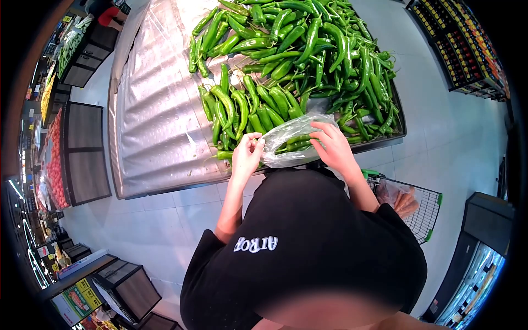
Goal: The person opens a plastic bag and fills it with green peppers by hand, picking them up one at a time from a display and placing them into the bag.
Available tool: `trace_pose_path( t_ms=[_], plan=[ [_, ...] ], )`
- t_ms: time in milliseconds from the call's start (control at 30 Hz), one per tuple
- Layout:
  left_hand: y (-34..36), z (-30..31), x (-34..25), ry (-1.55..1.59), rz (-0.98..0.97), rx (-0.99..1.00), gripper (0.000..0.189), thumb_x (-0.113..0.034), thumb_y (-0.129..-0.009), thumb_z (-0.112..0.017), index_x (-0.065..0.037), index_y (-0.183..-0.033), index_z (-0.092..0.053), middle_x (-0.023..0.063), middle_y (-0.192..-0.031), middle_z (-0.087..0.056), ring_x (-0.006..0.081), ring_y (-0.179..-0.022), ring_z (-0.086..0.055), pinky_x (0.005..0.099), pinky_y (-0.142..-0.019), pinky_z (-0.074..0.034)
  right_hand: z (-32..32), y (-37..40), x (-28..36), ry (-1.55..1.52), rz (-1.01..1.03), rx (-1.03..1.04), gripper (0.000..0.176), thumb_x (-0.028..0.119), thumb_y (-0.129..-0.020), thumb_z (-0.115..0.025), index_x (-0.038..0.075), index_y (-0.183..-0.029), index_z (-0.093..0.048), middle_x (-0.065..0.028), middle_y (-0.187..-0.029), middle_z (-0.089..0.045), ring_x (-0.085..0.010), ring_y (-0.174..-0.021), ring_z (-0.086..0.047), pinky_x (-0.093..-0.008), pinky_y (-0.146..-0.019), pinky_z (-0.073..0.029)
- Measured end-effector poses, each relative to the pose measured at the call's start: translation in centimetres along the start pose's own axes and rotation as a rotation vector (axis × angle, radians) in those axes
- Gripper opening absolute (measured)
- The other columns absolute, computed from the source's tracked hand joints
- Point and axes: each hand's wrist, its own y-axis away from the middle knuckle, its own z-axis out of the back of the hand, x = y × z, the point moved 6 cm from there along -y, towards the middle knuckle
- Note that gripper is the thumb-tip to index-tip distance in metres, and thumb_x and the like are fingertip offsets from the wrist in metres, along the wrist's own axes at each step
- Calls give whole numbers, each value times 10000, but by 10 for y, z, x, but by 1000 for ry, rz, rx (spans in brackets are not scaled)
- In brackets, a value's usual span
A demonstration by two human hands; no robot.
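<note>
A clear plastic bag (286,159) lies at the near edge of the display, with a few green peppers showing through it. My left hand (248,157) pinches the left side of the bag between thumb and fingers. At the bag's right side is my right hand (334,146), its fingers spread and curved over the plastic; no grip on it shows. Just beyond the bag, a big heap of long green peppers (313,44) covers the middle and right of the display.
Grey corrugated lining (159,110) covers the display's left part. A wire shopping cart (426,212) with a bag of orange-brown items stands at the lower right. Other produce stands (85,154) line the left. A bottle shelf (459,49) is at the upper right. Part of a person (113,15) shows top left.
</note>
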Motion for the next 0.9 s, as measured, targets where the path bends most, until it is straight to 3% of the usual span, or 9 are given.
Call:
trace_pose_path(
  t_ms=[233, 333, 433, 533, 567, 700, 800, 833, 900],
  plan=[
    [-12, 30, -5, -116, -21, -211, 246, -206, -932, -701, -31, -1106, -701, 44, -797, -701, 116, -717, -638, 284, -700, -524, 14, -3, 15, -73, 53, -92, 120, 49, -843, -720, 42, -953, -673, -78, -1109, -695, -295, -991, -654, -392, -870, -506],
    [-13, 68, -1, -547, -3, -450, 297, -358, -923, -709, -70, -995, -694, 95, -833, -731, 262, -767, -708, 405, -707, -547, 18, -1, 19, -88, 65, -89, 115, 56, -843, -719, 45, -949, -676, -74, -1045, -703, -288, -941, -661, -384, -841, -505],
    [-21, 87, 17, -760, 181, -489, 459, -541, -872, -713, -95, -983, -697, 101, -883, -752, 299, -839, -727, 424, -784, -552, 18, 2, 20, -88, 68, -76, 110, 58, -843, -720, 44, -945, -681, -71, -985, -706, -281, -892, -661, -378, -815, -505],
    [-35, 81, 30, -787, 249, -401, 530, -603, -840, -707, -95, -988, -699, 113, -882, -755, 327, -872, -728, 440, -796, -554, 16, 3, 21, -87, 83, -57, 118, 41, -836, -729, 40, -946, -689, -82, -949, -715, -283, -859, -670, -377, -793, -515],
    [-41, 77, 35, -768, 231, -337, 555, -607, -847, -686, -63, -961, -697, 137, -856, -746, 354, -862, -722, 457, -796, -551, 15, 3, 21, -87, 89, -49, 122, 32, -833, -734, 38, -948, -692, -88, -941, -719, -286, -850, -676, -378, -787, -519],
    [-42, 88, 36, -587, 161, -416, 512, -529, -900, -642, -19, -895, -682, 209, -837, -724, 415, -840, -711, 498, -761, -541, 15, 2, 22, -97, 104, -39, 125, 34, -831, -737, 38, -948, -692, -87, -934, -718, -283, -833, -672, -377, -773, -515],
    [-37, 118, 44, -298, 89, -446, 429, -430, -987, -606, -12, -917, -677, 100, -660, -634, 209, -610, -620, 390, -602, -489, 17, 1, 23, -115, 97, -30, 121, 33, -832, -738, 37, -946, -695, -87, -923, -717, -282, -825, -670, -375, -767, -513],
    [-24, 123, 16, -174, 109, -450, 414, -406, -1005, -609, -9, -899, -664, 39, -637, -572, 109, -583, -527, 323, -544, -432, 17, 0, 23, -132, 91, -26, 118, 31, -833, -737, 36, -944, -698, -87, -919, -716, -281, -824, -670, -373, -765, -513],
    [-17, 132, 22, 125, 62, -513, 350, -366, -1039, -575, -39, -928, -632, -3, -658, -543, 77, -555, -480, 260, -510, -388, 16, 0, 25, -183, 77, -11, 106, 26, -839, -732, 35, -941, -703, -88, -923, -720, -278, -829, -673, -368, -765, -512]
  ],
)
